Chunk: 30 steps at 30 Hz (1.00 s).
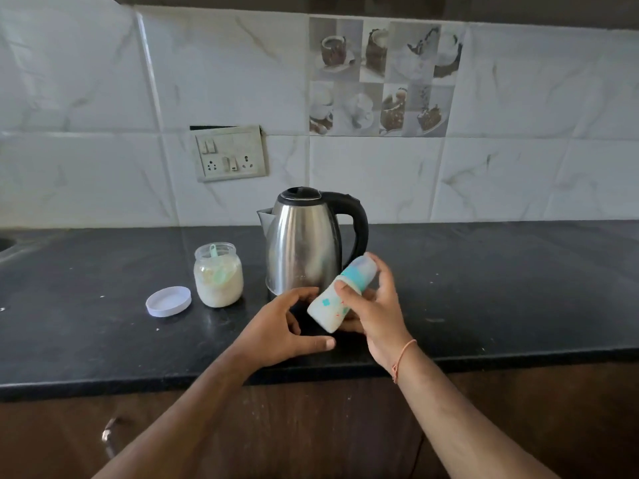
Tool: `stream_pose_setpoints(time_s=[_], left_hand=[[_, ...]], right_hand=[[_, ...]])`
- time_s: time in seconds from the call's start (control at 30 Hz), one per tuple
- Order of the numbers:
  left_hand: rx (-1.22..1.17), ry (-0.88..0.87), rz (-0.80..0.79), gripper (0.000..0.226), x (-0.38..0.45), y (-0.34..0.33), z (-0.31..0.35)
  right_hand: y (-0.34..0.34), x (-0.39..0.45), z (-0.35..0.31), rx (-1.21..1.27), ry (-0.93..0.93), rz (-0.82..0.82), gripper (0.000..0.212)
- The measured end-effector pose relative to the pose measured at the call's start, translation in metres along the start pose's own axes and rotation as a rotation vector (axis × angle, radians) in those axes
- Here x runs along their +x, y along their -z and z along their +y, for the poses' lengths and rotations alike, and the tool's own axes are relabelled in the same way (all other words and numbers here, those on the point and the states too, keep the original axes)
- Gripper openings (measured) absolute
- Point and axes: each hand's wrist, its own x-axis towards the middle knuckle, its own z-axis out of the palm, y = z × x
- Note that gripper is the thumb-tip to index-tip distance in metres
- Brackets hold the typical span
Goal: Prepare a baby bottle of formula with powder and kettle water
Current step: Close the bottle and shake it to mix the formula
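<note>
My right hand [375,312] grips a baby bottle [326,305], tilted with its clear cap and teal collar pointing up and right; the bottle looks full of milky white liquid. My left hand [281,328] hovers just left of the bottle's base with fingers loosely curved, holding nothing. Behind both hands a steel kettle [304,243] with a black lid and handle stands on the black counter [501,288]. To its left is an open jar of white powder [218,276] with a teal scoop inside. The jar's white lid [168,301] lies flat beside it.
A switch and socket plate [230,153] is on the tiled wall behind the kettle. A sink edge [5,243] shows at the far left. The counter's front edge [518,357] runs below my wrists, with brown cabinet doors underneath.
</note>
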Motion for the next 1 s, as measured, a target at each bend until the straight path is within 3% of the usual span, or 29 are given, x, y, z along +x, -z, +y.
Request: stream_pose_setpoints(time_s=[0.03, 0.13, 0.17, 0.27, 0.3, 0.33, 0.43, 0.47, 0.57, 0.6, 0.7, 0.73, 0.83, 0.87, 0.97, 1.0], left_hand=[[-0.005, -0.002, 0.001, 0.110, 0.000, 0.001, -0.001], [-0.027, -0.003, -0.022, 0.113, -0.001, 0.000, 0.002], [-0.035, -0.003, -0.019, 0.117, -0.001, -0.001, 0.003], [-0.021, 0.006, -0.003, 0.118, -0.001, 0.000, 0.003], [-0.019, 0.008, 0.003, 0.117, -0.001, 0.001, 0.002], [-0.025, 0.011, 0.002, 0.116, -0.001, 0.002, 0.002], [-0.042, 0.001, -0.016, 0.119, -0.002, 0.001, 0.004], [-0.046, -0.004, -0.010, 0.119, -0.002, 0.001, 0.004], [-0.026, -0.007, -0.005, 0.112, -0.002, 0.001, 0.004], [-0.024, -0.010, -0.003, 0.111, -0.002, 0.002, 0.003], [-0.032, -0.004, -0.015, 0.113, -0.001, 0.001, 0.004], [-0.030, -0.009, -0.010, 0.112, -0.001, 0.000, 0.003], [-0.002, -0.016, 0.002, 0.106, -0.001, 0.000, 0.004], [-0.005, -0.018, 0.009, 0.105, -0.001, 0.001, 0.003], [-0.032, -0.003, -0.009, 0.111, -0.001, 0.001, 0.004], [-0.035, -0.007, -0.008, 0.113, -0.002, 0.000, 0.004]], right_hand=[[-0.001, 0.001, 0.000, 0.002, 0.020, 0.035, 0.072], [0.008, 0.012, -0.002, 0.422, 0.099, 0.393, 0.072], [0.008, 0.013, -0.004, 0.447, 0.096, 0.407, 0.071], [0.001, 0.001, -0.001, 0.042, 0.003, 0.029, 0.071], [-0.002, -0.001, -0.001, -0.020, 0.008, -0.008, 0.072], [-0.002, 0.002, 0.000, 0.001, 0.038, 0.055, 0.072], [0.010, 0.012, -0.004, 0.453, 0.108, 0.413, 0.069], [0.010, 0.012, -0.005, 0.463, 0.088, 0.399, 0.068], [0.005, 0.003, -0.002, 0.081, -0.004, 0.089, 0.068], [0.002, 0.003, -0.002, 0.054, 0.006, 0.093, 0.070], [0.010, 0.011, -0.005, 0.385, 0.107, 0.390, 0.072], [0.010, 0.012, -0.007, 0.413, 0.099, 0.394, 0.072], [0.002, 0.000, -0.003, 0.042, 0.019, 0.074, 0.072], [-0.001, -0.001, -0.003, 0.017, 0.018, 0.072, 0.073], [0.011, 0.011, -0.003, 0.382, 0.132, 0.401, 0.074], [0.012, 0.013, -0.004, 0.431, 0.124, 0.431, 0.075]])
